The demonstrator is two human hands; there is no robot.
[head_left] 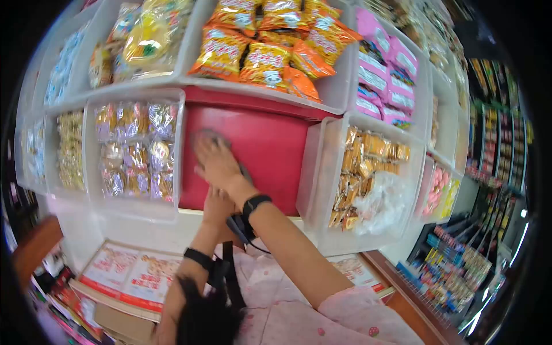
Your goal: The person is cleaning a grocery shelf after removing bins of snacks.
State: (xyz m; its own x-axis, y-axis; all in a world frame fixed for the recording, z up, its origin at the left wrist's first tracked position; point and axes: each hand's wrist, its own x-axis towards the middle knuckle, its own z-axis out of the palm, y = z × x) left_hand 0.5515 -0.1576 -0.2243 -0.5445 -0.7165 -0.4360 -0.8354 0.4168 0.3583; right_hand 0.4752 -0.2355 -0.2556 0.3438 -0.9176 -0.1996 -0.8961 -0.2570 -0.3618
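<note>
My right hand (216, 158) presses down on a dark grey cloth (245, 172), which shows around its fingers and is slightly blurred. Under the cloth lies a flat red surface (267, 155) between clear plastic bins. Close below, near the front edge of that surface, my left hand (217, 205) is closed beside my right wrist. Its fingertips are hidden, and what they hold, if anything, cannot be made out.
Left of the red surface stands a bin of small wrapped snacks (137, 155); right, a bin of wrapped biscuits (368, 155). Behind are orange snack bags (267, 60) and pink packs (385, 80). Printed signs (129, 273) line the front. Stocked shelves (497, 144) stand far right.
</note>
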